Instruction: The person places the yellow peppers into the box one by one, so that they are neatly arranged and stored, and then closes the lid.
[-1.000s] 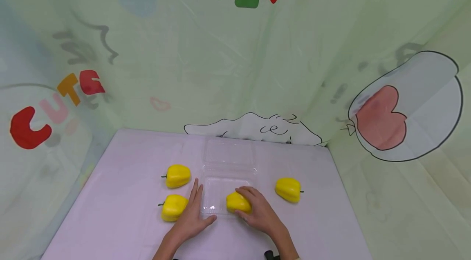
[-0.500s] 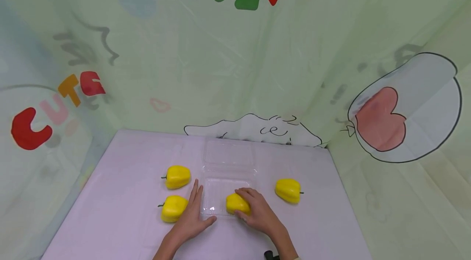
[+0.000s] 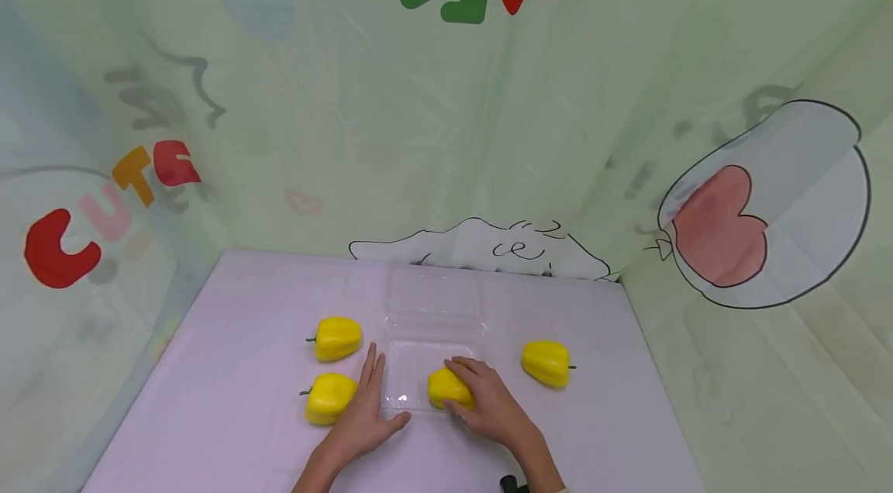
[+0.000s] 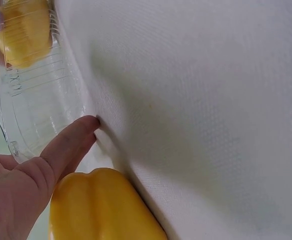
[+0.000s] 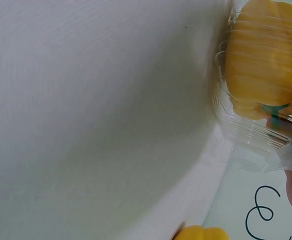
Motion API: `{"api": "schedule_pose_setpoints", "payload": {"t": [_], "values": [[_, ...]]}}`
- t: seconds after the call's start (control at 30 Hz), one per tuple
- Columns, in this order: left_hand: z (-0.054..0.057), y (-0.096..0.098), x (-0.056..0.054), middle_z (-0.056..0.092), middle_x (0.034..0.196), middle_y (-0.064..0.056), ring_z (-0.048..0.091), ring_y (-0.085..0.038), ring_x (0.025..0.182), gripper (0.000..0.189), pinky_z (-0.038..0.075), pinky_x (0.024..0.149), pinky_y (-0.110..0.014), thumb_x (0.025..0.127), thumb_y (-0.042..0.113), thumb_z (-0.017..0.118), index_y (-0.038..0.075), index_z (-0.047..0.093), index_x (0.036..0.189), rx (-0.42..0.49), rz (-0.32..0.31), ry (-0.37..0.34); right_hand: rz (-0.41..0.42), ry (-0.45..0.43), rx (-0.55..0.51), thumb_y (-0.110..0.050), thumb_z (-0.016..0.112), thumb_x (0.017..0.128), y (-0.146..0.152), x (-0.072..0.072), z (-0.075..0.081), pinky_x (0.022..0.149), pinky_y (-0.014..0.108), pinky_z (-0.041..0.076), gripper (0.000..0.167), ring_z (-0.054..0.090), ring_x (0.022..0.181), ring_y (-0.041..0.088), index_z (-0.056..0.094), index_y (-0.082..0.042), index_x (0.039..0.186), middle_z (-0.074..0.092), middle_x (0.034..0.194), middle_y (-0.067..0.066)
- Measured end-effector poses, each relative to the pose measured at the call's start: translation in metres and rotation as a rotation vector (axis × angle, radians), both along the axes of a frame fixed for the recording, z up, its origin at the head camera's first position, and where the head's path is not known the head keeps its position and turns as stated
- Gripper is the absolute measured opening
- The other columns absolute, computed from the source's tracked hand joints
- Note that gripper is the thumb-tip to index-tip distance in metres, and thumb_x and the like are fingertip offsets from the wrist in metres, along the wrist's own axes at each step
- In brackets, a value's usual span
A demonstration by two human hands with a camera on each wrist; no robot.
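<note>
Behind and at both sides, pale green sheeting [image 3: 418, 136], thin and creased, printed with coloured letters and a white balloon shape bearing one pink heart. Below, one bench [image 3: 237, 446] under whitish cloth, finely woven in the wrist views. Near the middle, one box [image 3: 406, 375] of clear, ribbed plastic, rectangular, with one lid [image 3: 432, 293] folded back flat behind. Two hands, apart: left hand [image 3: 361, 419] with fingers straight and thumb spread, along the box's left side, contact hard to tell; right hand [image 3: 491, 401] curled over a pepper, fingers above and thumb below. Four yellow peppers in all, smooth, glossy, blocky and lobed, with green stems: gripped pepper [image 3: 445, 389] inside the box at the right; far left pepper [image 3: 338, 339] and near left pepper [image 3: 329, 398], the latter just beside the left hand; right pepper [image 3: 546, 363] well apart from the box.
</note>
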State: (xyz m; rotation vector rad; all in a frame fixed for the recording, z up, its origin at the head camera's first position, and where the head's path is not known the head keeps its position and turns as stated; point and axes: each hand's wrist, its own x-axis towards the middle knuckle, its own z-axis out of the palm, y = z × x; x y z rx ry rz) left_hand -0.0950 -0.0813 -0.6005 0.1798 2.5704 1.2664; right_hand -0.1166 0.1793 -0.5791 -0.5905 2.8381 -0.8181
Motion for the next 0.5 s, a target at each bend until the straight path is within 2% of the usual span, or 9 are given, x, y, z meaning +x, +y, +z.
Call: {"api": "schedule_pose_setpoints", "payload": {"t": [0.23,0.5], "values": [[-0.0014,0.0004,-0.0001,-0.011,0.181,-0.013,0.02,-0.044,0.164,0.113,0.037,0.126,-0.063,0.088,0.036,0.084,0.001,0.015,0.169,0.0,0.003,0.006,-0.001,0.021,0.015,-0.032,0.079,0.095,-0.0008,0.0017,0.0,0.117,0.06,0.05,0.062,0.059,0.136,0.033,0.059,-0.013,0.151,0.059,0.153,0.009],[-0.0026,0.0001,0.0003,-0.011,0.18,-0.014,0.022,-0.044,0.164,0.113,0.038,0.125,-0.062,0.087,0.035,0.084,-0.001,0.015,0.169,0.012,0.004,0.022,-0.02,-0.001,0.041,-0.031,0.076,0.095,-0.0036,0.0027,0.0012,0.117,0.055,0.051,0.062,0.057,0.133,0.028,0.058,-0.015,0.152,0.058,0.151,0.007]]}}
